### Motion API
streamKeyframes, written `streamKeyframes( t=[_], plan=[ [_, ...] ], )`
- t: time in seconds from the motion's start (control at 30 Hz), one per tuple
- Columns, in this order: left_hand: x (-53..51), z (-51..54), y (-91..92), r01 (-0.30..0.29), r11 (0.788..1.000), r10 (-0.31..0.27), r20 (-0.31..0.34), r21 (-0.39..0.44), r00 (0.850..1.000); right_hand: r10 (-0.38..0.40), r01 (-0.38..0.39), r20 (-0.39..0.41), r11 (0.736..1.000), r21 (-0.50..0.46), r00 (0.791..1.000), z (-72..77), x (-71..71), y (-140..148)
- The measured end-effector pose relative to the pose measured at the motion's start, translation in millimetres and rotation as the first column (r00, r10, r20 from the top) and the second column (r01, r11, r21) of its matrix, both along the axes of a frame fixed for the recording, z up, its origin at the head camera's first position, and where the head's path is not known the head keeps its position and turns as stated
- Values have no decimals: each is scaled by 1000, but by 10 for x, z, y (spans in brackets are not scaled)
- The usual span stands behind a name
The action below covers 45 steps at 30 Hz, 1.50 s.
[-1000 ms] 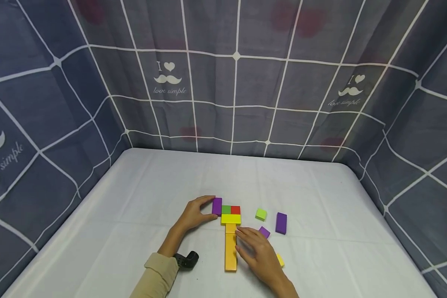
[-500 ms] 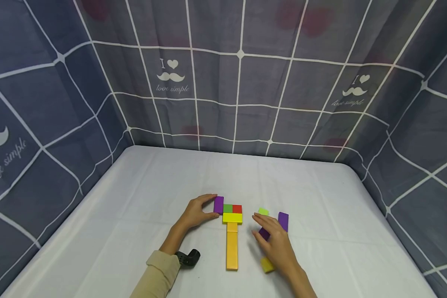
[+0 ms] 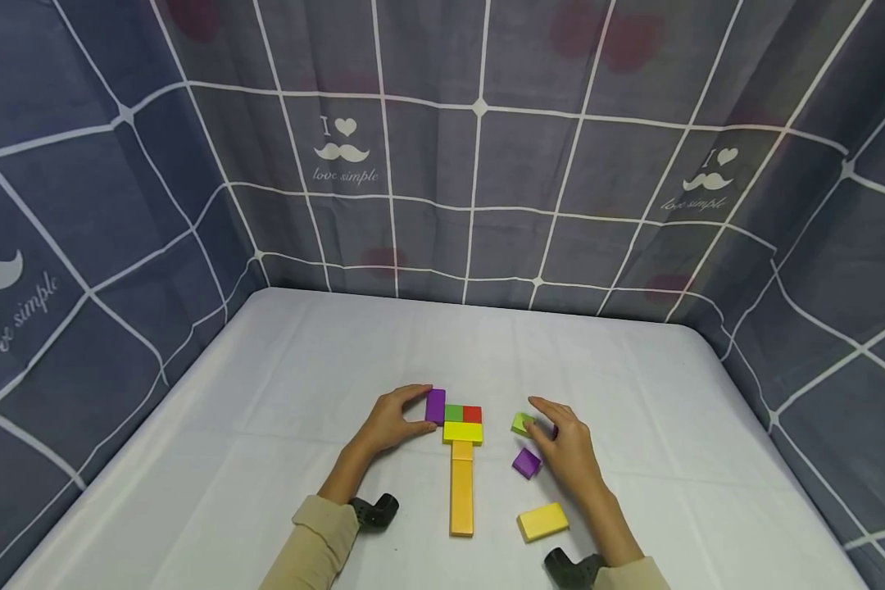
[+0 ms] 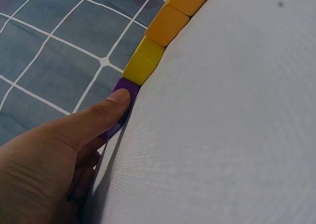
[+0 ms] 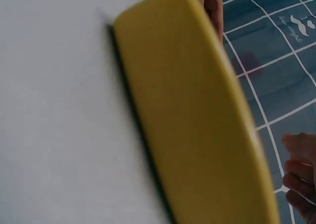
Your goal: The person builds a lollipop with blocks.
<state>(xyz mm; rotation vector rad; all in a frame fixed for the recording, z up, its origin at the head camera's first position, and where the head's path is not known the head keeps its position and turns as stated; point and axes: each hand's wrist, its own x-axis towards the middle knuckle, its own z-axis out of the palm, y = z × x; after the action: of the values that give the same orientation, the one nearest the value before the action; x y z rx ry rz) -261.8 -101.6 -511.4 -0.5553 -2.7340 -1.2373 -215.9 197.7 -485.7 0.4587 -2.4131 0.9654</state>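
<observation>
In the head view my left hand (image 3: pixel 392 422) pinches a purple block (image 3: pixel 436 406) by its ends, thumb at the near end. That block sits against the left side of a green block (image 3: pixel 453 413). Beside the green one lies a red block (image 3: pixel 472 414), with a yellow block (image 3: pixel 462 433) below both and orange blocks (image 3: pixel 461 496) running toward me. My right hand (image 3: pixel 569 447) hovers with fingers spread beside a lime-green block (image 3: pixel 522 424). Mostly hidden behind its thumb is a purple block (image 3: pixel 555 431). The left wrist view shows my thumb (image 4: pixel 116 99) on the held block.
A small purple block (image 3: pixel 527 463) lies below the lime one. Nearer me is a loose yellow block (image 3: pixel 542 522), which looms large in the right wrist view (image 5: pixel 187 110). The white table (image 3: pixel 324 344) is bounded by a dark gridded curtain (image 3: pixel 428 147).
My right hand has moved right and away from the orange blocks, over the loose blocks, uncovering the yellow and small purple ones. My left hand keeps its hold on the purple block.
</observation>
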Motion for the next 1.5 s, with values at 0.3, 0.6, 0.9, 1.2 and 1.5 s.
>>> streamKeyframes(
  t=[0.3,0.6,0.9,1.2,1.5],
  plan=[
    [-4,-2,0,-2,1000,2,-13,-4,1000,-18,16,67,999,34,998,-101,-28,44],
    [0,-14,3,0,1000,0,-25,2,1000,-17,13,90,999,42,996,-159,-24,50],
    [-2,-14,0,4,1000,-4,-16,8,1000,-20,15,73,997,70,997,-187,-31,45],
    [-4,-16,-4,6,1000,-6,-9,5,1000,-24,22,61,999,41,998,-143,-17,41],
    [2,2,-1,2,1000,-2,-2,1,1000,-37,37,-20,999,-6,999,-56,-59,20]
  ],
)
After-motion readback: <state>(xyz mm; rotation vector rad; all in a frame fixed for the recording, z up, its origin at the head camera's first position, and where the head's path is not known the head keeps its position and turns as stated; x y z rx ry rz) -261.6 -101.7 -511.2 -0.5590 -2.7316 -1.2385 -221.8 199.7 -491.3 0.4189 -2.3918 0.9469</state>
